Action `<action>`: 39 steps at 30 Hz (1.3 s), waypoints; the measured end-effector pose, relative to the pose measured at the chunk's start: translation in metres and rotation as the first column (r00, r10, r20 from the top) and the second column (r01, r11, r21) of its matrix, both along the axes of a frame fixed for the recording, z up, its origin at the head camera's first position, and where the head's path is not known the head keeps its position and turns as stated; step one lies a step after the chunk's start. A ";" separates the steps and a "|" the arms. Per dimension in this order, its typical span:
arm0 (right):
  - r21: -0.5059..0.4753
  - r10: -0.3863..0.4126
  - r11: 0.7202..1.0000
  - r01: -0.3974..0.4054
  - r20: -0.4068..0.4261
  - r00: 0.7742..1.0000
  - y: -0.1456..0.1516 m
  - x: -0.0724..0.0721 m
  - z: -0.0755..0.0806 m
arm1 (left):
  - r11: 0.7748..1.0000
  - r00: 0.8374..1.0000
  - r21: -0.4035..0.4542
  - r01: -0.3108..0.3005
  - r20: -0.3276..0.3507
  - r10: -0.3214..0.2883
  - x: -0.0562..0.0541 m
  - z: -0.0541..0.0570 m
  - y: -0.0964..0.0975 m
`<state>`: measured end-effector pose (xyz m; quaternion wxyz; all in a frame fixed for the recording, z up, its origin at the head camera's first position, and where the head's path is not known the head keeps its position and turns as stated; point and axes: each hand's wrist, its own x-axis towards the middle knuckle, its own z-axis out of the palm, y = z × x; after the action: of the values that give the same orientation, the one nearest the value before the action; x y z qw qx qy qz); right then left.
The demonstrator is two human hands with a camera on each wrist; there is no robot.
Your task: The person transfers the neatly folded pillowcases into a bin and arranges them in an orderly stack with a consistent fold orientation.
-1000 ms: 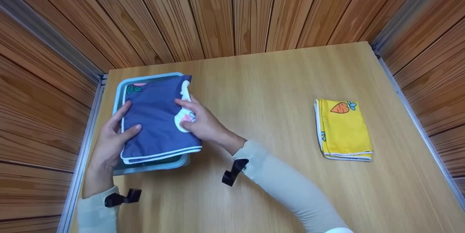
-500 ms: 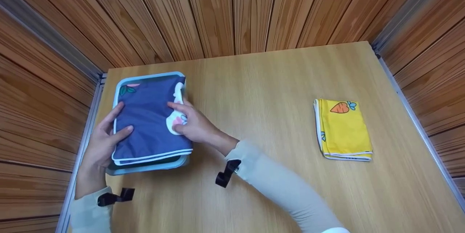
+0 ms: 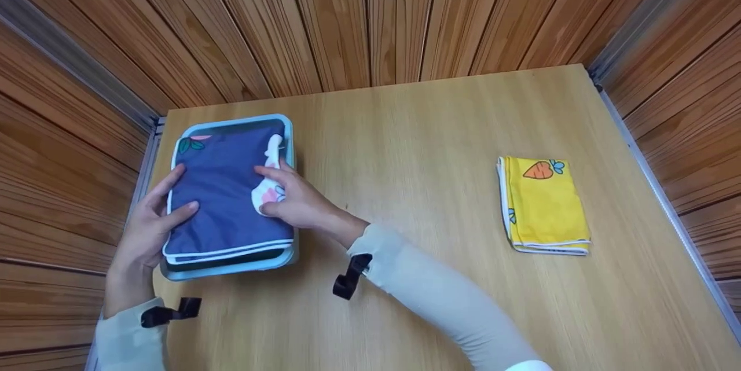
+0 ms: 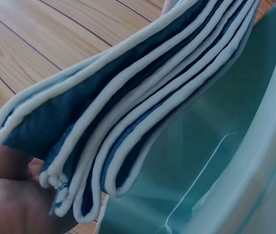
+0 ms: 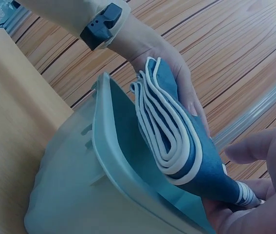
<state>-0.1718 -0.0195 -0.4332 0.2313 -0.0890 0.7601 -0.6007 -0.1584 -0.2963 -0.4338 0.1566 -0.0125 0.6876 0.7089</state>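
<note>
A folded dark blue cloth (image 3: 223, 186) with white piping, printed with green leaves and a white figure, is held flat over a light blue plastic basket (image 3: 231, 271). My left hand (image 3: 147, 223) grips its left edge, thumb on top. On the opposite edge my right hand (image 3: 301, 203) pinches the cloth over the white print, thumb on top and other fingers mostly hidden. In the left wrist view the cloth's stacked folds (image 4: 123, 97) stand above the basket's inside wall (image 4: 201, 141). The right wrist view shows the folds close over the basket's rim (image 5: 111, 156).
A folded yellow cloth (image 3: 550, 203) with a carrot print and white edging lies on the right of the wooden table (image 3: 417, 174). Wood-panelled walls (image 3: 399, 18) enclose the back and sides, with metal rails along the corners.
Both hands have carried the blue cloth to the left and slightly down, so that it sits more within the basket's outline. The yellow cloth stays in place.
</note>
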 end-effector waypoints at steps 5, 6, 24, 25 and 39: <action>-0.001 0.015 1.000 -0.015 0.014 1.000 -0.005 0.000 0.000 | 1.000 1.000 -0.019 -0.006 0.012 0.006 0.000 0.000 -0.007; 0.001 0.016 1.000 -0.016 0.017 1.000 -0.005 0.000 0.000 | 1.000 1.000 -0.022 -0.009 0.017 0.009 0.000 0.000 -0.008; -0.001 0.009 1.000 -0.009 0.031 0.999 -0.008 -0.001 0.000 | 0.999 1.000 -0.043 0.004 0.025 -0.003 -0.001 0.000 -0.013; -0.006 0.013 1.000 -0.013 0.027 1.000 -0.008 -0.001 0.000 | 0.999 1.000 -0.045 0.006 0.025 -0.005 0.000 0.000 -0.014; 0.125 0.075 0.991 -0.051 -0.198 0.977 -0.011 0.013 0.002 | 0.992 0.996 -0.084 -0.092 -0.021 0.091 0.002 0.003 -0.009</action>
<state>-0.1591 -0.0304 -0.4310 0.1768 -0.1595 0.8110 -0.5343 -0.1562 -0.3051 -0.4305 0.1173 -0.0445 0.7171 0.6856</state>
